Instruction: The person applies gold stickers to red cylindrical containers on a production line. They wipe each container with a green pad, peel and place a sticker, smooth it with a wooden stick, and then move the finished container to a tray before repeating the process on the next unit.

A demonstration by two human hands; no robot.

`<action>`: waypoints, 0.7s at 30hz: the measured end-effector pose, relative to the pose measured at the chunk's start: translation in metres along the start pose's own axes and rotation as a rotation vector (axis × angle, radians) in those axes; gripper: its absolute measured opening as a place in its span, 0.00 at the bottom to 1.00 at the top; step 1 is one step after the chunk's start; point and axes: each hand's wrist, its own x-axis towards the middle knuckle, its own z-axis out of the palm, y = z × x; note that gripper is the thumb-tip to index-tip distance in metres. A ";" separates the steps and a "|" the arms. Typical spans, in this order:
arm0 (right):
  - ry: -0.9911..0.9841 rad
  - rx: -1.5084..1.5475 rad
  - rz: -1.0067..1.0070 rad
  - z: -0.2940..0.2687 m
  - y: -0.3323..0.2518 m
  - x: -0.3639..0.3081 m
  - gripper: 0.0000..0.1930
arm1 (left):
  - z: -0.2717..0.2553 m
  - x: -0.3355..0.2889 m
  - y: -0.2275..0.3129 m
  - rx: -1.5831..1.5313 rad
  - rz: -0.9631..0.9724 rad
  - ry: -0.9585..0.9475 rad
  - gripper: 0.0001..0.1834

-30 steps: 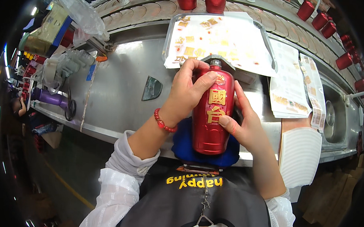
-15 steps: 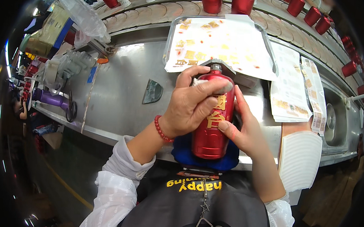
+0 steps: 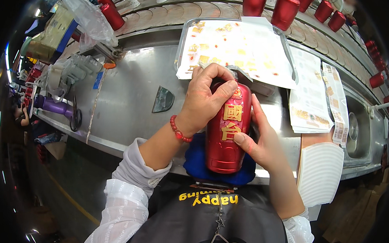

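A long stainless-steel bench spans the scene. At its far middle lies a metal tray lined with white sheets of gold stickers. To the right sits a stack of printed label sheets, then a round steel sink. Red bottles stand along the far curved conveyor. At the left edge rest a purple-handled tool and a crumpled clear plastic bag.

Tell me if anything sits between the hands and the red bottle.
Nothing visible does. The left hand is wrapped over the shoulder and neck of the red bottle, thumb pressed on its front by the gold label. The right hand cups its right side, thumb on the lower label. The bottle lies on a blue pad.
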 end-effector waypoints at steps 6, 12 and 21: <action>0.002 0.004 -0.002 0.001 0.001 0.001 0.52 | 0.005 0.001 0.000 0.040 0.033 0.078 0.07; 0.006 -0.005 -0.027 0.001 0.003 0.000 0.52 | -0.018 -0.011 0.019 0.366 0.681 -0.087 0.16; 0.287 -0.537 -0.384 -0.030 -0.025 0.016 0.24 | -0.024 -0.030 0.008 0.570 0.654 -0.063 0.25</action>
